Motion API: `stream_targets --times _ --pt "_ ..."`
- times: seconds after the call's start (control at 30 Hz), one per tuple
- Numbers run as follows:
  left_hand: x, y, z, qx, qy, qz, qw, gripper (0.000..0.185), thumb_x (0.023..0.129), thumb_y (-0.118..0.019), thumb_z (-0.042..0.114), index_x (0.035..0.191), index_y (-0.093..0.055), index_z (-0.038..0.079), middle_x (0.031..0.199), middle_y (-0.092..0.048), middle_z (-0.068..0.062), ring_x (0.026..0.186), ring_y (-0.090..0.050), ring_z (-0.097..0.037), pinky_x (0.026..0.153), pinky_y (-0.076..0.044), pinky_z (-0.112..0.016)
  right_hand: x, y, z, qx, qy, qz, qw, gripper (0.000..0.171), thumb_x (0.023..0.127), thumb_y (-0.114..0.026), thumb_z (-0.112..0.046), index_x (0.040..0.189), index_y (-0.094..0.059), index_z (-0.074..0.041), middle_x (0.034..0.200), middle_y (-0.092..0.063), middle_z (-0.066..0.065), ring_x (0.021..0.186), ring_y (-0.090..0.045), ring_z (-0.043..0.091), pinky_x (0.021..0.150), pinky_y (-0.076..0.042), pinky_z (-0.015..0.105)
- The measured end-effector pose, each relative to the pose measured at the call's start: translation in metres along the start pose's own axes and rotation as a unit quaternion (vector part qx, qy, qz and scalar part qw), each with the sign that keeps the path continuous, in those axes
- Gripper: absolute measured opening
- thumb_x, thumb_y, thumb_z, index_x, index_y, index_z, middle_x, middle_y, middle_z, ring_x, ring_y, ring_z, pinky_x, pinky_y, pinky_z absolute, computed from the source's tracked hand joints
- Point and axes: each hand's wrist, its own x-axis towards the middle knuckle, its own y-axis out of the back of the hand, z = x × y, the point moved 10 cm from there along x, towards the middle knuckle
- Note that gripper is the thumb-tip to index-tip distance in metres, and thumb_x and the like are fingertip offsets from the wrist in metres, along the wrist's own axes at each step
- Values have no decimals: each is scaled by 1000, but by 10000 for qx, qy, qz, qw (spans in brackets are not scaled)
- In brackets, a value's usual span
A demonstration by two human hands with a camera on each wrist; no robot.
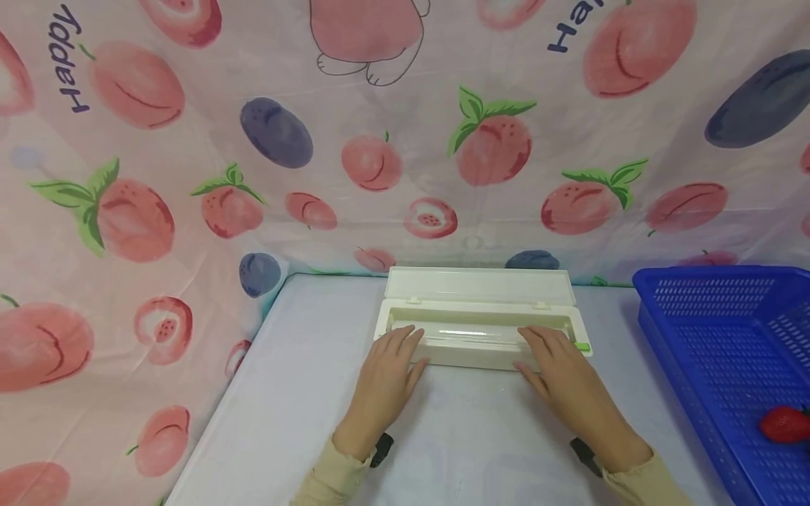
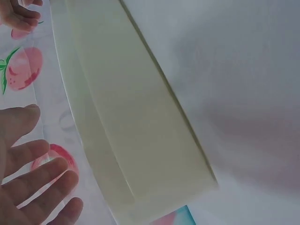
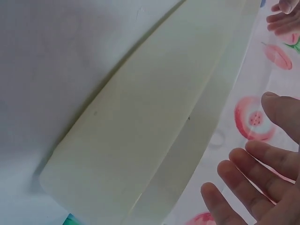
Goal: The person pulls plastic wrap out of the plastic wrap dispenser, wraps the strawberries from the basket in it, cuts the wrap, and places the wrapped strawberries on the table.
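A cream-white cling film dispenser box [image 1: 468,358] stands at the back of the table with its hinged lid [image 1: 477,284] raised. Inside lies a clear roll of film [image 1: 471,333]. My left hand [image 1: 387,379] is over the left part of the box's front edge, and my right hand [image 1: 566,376] is over the right part. Both have spread, fairly straight fingers with nothing between them. In the left wrist view the left fingers [image 2: 42,178] stand above the box front; the right wrist view shows the right fingers [image 3: 253,183] likewise. A green slider [image 1: 582,346] sits at the box's right end.
A blue plastic basket [image 1: 690,393] stands at the right, with a red strawberry [image 1: 785,424] in it. The white tabletop [image 1: 455,436] lies in front of the box. Behind hangs a pink fruit-print cloth [image 1: 405,126], which also covers the left side.
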Motion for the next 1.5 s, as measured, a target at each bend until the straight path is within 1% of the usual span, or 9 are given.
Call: stream_targets --times 0.1,0.17,0.23,0.4,0.63,0.93,1.1,1.3,1.5 --pt "3 -3 -4 3 18 -28 10000 42 91 -73 22 127 -62 5 127 -63 -11 120 -58 -27 105 -46 -39 3 -1 3 27 -12 -3 10000 48 91 -71 -18 128 -55 7 119 -60 21 112 -56 37 94 -49 52" --pt "6 -4 -5 7 -1 -12 10000 40 91 -73 22 126 -62 5 126 -64 -11 119 -59 -27 104 -47 -39 4 -3 6 43 -47 -30 10000 49 87 -75 -15 127 -55 6 118 -60 20 111 -57 36 94 -49 52" --pt "8 -5 -7 -4 -30 30 10000 39 91 -74 21 125 -63 5 124 -65 -11 117 -59 -27 103 -48 -39 6 -5 8 49 -114 -96 9999 50 85 -76 -14 126 -56 5 118 -60 19 112 -56 36 95 -49 51" --pt "12 -7 -11 -97 -54 87 9999 36 90 -75 20 122 -66 5 121 -66 -10 115 -60 -26 100 -49 -39 10 -10 13 61 -188 -221 9996 47 85 -77 -14 124 -57 4 117 -61 18 112 -57 36 95 -48 51" --pt "17 -15 -19 -250 73 -151 9995 34 92 -73 20 121 -67 5 119 -68 -8 115 -61 -25 100 -49 -38 12 -14 18 113 -157 -297 9994 43 85 -77 -15 121 -61 4 116 -63 18 110 -59 36 93 -50 51" --pt "17 -23 -27 -389 94 -334 9986 27 92 -72 19 116 -69 6 112 -70 -6 109 -63 -23 98 -50 -36 12 -20 20 104 -41 -434 9990 28 87 -76 -16 108 -68 0 105 -66 12 100 -63 30 86 -53 47" --pt "18 -24 -28 -490 0 -288 9984 24 92 -72 18 112 -71 6 106 -72 -5 103 -66 -22 94 -52 -37 12 -22 21 124 -16 -508 9986 21 88 -75 -16 102 -69 -2 98 -66 9 94 -63 26 82 -54 44" --pt "20 -24 -29 -577 -34 -348 9977 18 91 -73 17 107 -72 8 101 -73 -3 98 -68 -21 90 -53 -36 12 -22 23 163 -29 -523 9985 19 88 -74 -16 101 -70 -3 96 -65 7 92 -62 24 79 -55 41" --pt "21 -27 -34 -771 59 -557 9954 17 90 -74 18 105 -74 9 100 -74 -3 97 -68 -21 88 -54 -35 12 -24 26 223 -83 -637 9977 19 87 -75 -16 101 -71 -4 96 -65 6 92 -62 24 76 -56 41"
